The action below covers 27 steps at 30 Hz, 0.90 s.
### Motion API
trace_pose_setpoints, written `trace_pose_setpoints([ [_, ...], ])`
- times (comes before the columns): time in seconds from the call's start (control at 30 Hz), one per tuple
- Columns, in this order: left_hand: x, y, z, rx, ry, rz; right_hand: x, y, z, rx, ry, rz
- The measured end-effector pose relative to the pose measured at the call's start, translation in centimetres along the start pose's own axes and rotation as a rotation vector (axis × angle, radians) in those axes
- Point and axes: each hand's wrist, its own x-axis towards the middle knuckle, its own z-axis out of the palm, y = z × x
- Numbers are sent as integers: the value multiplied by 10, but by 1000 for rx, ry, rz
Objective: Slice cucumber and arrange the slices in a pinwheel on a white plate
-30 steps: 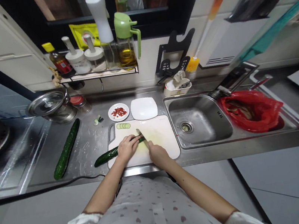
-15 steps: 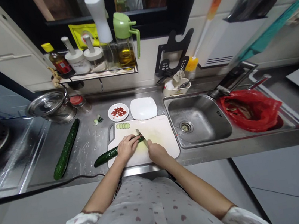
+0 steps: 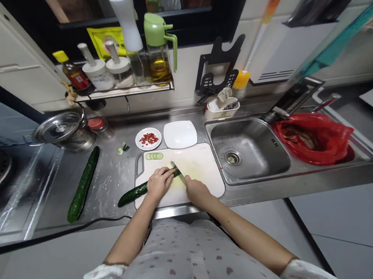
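My left hand (image 3: pixel 159 183) is closed over a dark green cucumber (image 3: pixel 132 195) that lies slanting across the white cutting board (image 3: pixel 204 188). In my right hand (image 3: pixel 198 191) is a knife (image 3: pixel 179 171), its handle hidden by my fingers. The blade stands at the cucumber's right end, close to my left fingertips; whether it has entered the flesh I cannot tell. Several pale cucumber slices (image 3: pixel 154 156) lie in an overlapping row at the board's upper left. Behind the board are a small plate of chopped red pieces (image 3: pixel 148 139) and a white square plate (image 3: pixel 180 134).
Another cucumber (image 3: pixel 83 184) lies on the counter at left, near cucumber ends (image 3: pixel 123 148). A lidded steel pot (image 3: pixel 63 133) and red-capped jar (image 3: pixel 101 128) stand behind. Right are the sink (image 3: pixel 248 148) and a red plastic bag (image 3: pixel 317 137). A bottle shelf (image 3: pixel 125 91) hangs above.
Hands, knife and cucumber keep nearly the same place on the board. The whole view has shifted very slightly.
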Motion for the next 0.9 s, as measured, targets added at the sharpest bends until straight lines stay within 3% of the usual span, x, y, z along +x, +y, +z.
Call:
trace_pose_setpoints([
  [0.6, 1, 1, -3, -12, -7, 1, 18, -11, -5, 36, -6, -7],
  [0.9, 1, 0, -1, -22, -7, -11, 3, -4, 6, 10, -32, 14],
])
